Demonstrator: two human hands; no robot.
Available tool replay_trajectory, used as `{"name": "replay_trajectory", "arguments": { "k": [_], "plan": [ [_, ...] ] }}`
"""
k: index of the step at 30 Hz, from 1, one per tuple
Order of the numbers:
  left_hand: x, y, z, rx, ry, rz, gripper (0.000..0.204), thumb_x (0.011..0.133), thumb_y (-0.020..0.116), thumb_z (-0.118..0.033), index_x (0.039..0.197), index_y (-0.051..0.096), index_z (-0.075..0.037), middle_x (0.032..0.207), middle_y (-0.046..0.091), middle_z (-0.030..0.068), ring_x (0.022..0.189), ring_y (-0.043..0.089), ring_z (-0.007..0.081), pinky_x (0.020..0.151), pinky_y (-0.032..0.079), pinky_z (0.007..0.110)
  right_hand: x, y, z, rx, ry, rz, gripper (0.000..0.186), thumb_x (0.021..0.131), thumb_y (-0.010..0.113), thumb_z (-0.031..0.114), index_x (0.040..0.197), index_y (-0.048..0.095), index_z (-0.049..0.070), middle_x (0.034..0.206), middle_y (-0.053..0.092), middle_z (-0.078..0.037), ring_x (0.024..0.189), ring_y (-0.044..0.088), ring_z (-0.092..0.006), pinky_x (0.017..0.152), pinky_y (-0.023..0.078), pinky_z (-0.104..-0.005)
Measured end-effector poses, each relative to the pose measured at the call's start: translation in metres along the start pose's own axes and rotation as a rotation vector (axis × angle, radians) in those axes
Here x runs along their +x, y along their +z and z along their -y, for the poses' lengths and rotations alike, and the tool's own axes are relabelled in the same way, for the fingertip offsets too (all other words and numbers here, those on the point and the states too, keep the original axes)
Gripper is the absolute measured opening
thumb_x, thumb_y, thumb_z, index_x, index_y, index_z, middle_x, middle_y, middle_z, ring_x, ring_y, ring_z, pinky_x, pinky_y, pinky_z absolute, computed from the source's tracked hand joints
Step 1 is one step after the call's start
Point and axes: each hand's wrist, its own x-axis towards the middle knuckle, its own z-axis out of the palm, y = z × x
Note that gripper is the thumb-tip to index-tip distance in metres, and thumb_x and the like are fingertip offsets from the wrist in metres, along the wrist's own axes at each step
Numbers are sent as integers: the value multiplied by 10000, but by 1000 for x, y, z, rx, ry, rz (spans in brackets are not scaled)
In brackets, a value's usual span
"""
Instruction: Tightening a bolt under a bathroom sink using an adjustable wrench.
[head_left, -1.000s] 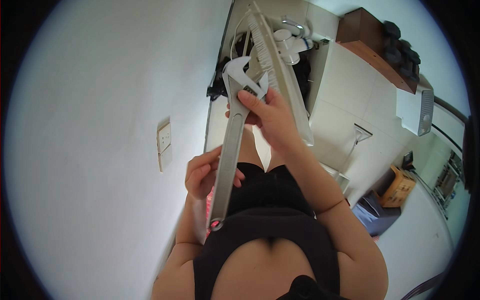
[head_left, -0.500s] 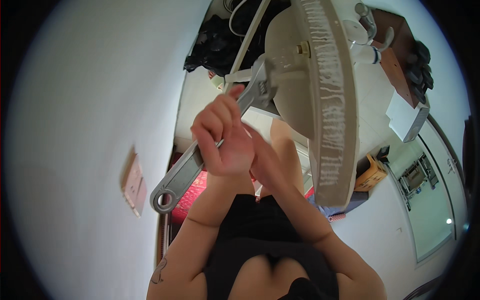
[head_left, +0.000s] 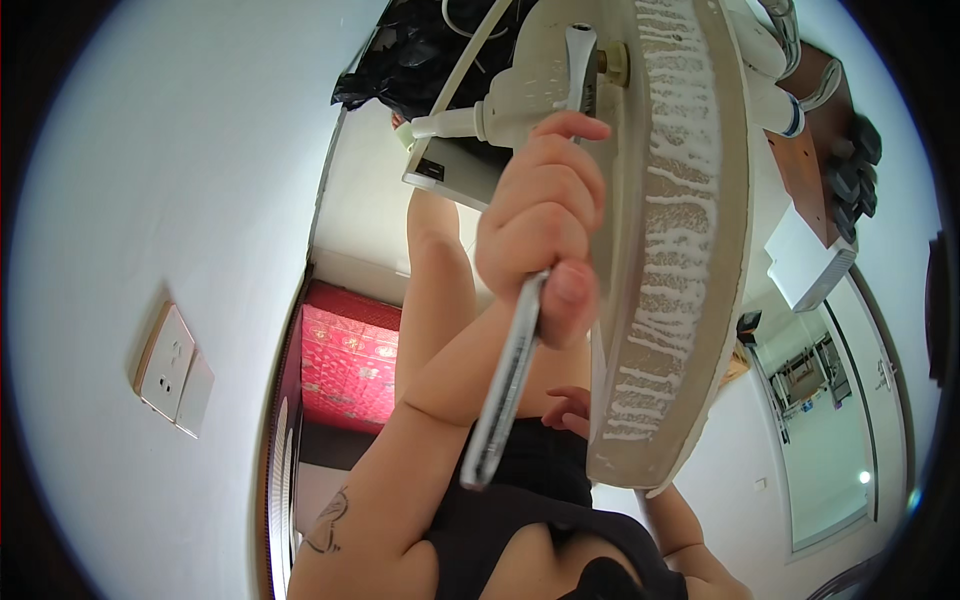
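An adjustable wrench (head_left: 497,400) is gripped around its middle by my left hand (head_left: 540,215), whose fingers are wrapped round the handle. Seen edge-on, its upper end rises close beside a brass fitting (head_left: 617,64) on the underside of a white washbasin (head_left: 672,390). The basin stands tilted on its side, with smeared white sealant along its edge. Low behind the basin's edge, a few slightly curled, parted fingers of my right hand (head_left: 570,411) show, holding nothing visible. The basin hides the rest of that hand and part of its forearm.
A wall on the left carries a socket plate (head_left: 172,362). Pink patterned fabric (head_left: 348,362) lies below. Black plastic bags (head_left: 405,75) sit at the far side, near a white pipe (head_left: 450,124). Right of the basin are a white box (head_left: 812,258) and a glass-panelled door (head_left: 825,430).
My left hand has moved right and turned the wrench from a slant to nearly upright beside the fitting. My right hand has drawn back from the left wrist to behind the basin edge.
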Motion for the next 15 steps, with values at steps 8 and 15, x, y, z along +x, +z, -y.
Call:
{"name": "replay_trajectory", "arguments": {
  "k": [8,15],
  "plan": [
    [-3,18,7,68,88,42,397,846,557,-281,564,348,-95,556,378,32,557,444,202,817,430,508,-15,37,73,579,-27,-283,541,960,445,348,1288,435,-82,990,613,-206,916,626,-258,806,509,-316],
    [0,3,9,-63,34,-78,354,916,452,-299,640,323,-118,609,348,15,611,418,178,1007,294,553,-7,-4,42,279,-187,58,552,958,454,366,1262,420,-93,882,586,-143,847,619,-259,855,506,-341]
  ]
}}
